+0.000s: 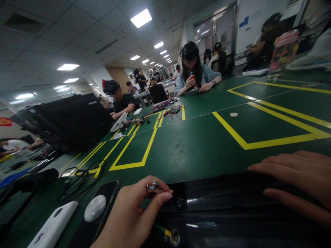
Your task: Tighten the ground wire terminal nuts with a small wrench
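White ceiling tiles (77, 38) set with bright rectangular light panels (141, 18) run above a long green counter (258, 117) marked with yellow tape, toward distant windows (162, 73), with a black office chair (157, 93) and a glass door (214, 34) in the white wall at right.

Your left hand (131, 215) reaches in from the bottom of the view, thumb and forefinger pinched closely together. Your right hand (294, 175) lies palm down at the lower right edge, its fingers (274, 165) together, loosely extended and pointing toward your left hand.
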`<state>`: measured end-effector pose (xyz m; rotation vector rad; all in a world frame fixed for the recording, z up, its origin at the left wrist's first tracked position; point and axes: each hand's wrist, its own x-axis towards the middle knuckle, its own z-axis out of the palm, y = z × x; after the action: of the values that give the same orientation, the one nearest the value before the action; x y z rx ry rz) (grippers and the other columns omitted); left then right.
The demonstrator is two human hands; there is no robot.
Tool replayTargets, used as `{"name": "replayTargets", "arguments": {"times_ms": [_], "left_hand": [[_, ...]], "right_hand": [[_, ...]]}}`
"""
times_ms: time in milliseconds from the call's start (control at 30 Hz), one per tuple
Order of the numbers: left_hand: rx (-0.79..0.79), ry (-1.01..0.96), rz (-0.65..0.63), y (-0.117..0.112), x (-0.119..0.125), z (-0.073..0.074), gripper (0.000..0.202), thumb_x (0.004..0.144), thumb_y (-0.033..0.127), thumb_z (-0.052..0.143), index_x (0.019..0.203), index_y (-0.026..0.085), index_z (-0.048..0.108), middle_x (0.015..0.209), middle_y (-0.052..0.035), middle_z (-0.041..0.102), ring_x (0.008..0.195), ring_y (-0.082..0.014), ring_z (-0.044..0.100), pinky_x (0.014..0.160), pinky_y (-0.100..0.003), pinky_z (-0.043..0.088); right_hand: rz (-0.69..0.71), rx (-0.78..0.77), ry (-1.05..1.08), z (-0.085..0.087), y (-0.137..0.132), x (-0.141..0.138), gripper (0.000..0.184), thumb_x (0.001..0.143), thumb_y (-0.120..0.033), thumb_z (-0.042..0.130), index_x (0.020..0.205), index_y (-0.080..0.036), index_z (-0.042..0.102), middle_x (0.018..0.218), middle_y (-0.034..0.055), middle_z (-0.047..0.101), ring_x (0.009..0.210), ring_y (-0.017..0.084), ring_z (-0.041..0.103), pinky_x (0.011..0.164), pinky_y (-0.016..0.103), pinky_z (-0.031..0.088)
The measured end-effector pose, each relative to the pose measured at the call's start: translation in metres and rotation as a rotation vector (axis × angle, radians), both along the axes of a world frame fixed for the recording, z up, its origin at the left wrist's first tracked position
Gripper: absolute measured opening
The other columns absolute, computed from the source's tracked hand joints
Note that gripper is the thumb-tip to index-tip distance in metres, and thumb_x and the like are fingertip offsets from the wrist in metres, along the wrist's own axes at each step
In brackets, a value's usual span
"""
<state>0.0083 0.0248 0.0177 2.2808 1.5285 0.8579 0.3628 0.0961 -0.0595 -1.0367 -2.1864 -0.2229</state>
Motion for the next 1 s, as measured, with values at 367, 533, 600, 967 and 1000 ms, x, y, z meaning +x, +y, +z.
{"name": "replayTargets", "arguments": {"times_ms": [367, 533, 600, 967, 1000], "left_hand": [[0.028, -0.044, 0.011, 0.001, -0.001, 0.001, 0.016, 0.086, 0.010, 0.065, 0.082, 0.025, 0.071, 0.076, 0.0056, 0.081, 0.066, -0.0100, 0.077, 0.060, -0.012, 0.056], [0.038, -0.039, -0.001, 0.002, 0.001, 0.002, 0.015, 0.085, 0.010, 0.067, 0.082, 0.024, 0.071, 0.074, 0.0062, 0.080, 0.063, -0.0088, 0.075, 0.059, -0.010, 0.055], [0.037, -0.035, -0.013, 0.002, 0.001, 0.001, 0.015, 0.086, 0.010, 0.067, 0.083, 0.024, 0.071, 0.075, 0.0062, 0.080, 0.064, -0.0086, 0.075, 0.060, -0.010, 0.055], [-0.048, -0.078, -0.066, 0.009, -0.004, -0.001, 0.015, 0.089, 0.011, 0.063, 0.083, 0.023, 0.068, 0.078, 0.0038, 0.081, 0.071, -0.0109, 0.076, 0.064, -0.016, 0.055], [-0.047, -0.078, -0.077, 0.010, -0.004, -0.001, 0.015, 0.090, 0.011, 0.063, 0.083, 0.023, 0.068, 0.079, 0.0037, 0.081, 0.071, -0.0108, 0.076, 0.065, -0.016, 0.055]], "right_hand": [[0.033, -0.019, 0.016, -0.010, 0.006, 0.004, 0.058, 0.085, -0.077, 0.059, 0.138, -0.055, 0.051, 0.102, -0.0118, 0.070, 0.101, 0.024, 0.069, 0.072, 0.034, 0.057], [0.041, -0.035, 0.015, -0.016, 0.008, 0.008, 0.060, 0.085, -0.078, 0.060, 0.139, -0.055, 0.050, 0.102, -0.0119, 0.070, 0.102, 0.024, 0.069, 0.073, 0.034, 0.057], [0.044, -0.040, 0.016, -0.018, 0.009, 0.009, 0.060, 0.085, -0.078, 0.060, 0.140, -0.055, 0.050, 0.103, -0.0120, 0.070, 0.102, 0.024, 0.069, 0.073, 0.034, 0.057], [0.070, -0.058, 0.032, -0.020, 0.003, 0.009, 0.064, 0.084, -0.080, 0.060, 0.142, -0.055, 0.047, 0.104, -0.0124, 0.070, 0.104, 0.024, 0.068, 0.074, 0.034, 0.056], [0.073, -0.059, 0.033, -0.020, 0.002, 0.010, 0.064, 0.084, -0.080, 0.060, 0.142, -0.055, 0.047, 0.104, -0.0125, 0.070, 0.104, 0.024, 0.068, 0.074, 0.034, 0.056]]}}
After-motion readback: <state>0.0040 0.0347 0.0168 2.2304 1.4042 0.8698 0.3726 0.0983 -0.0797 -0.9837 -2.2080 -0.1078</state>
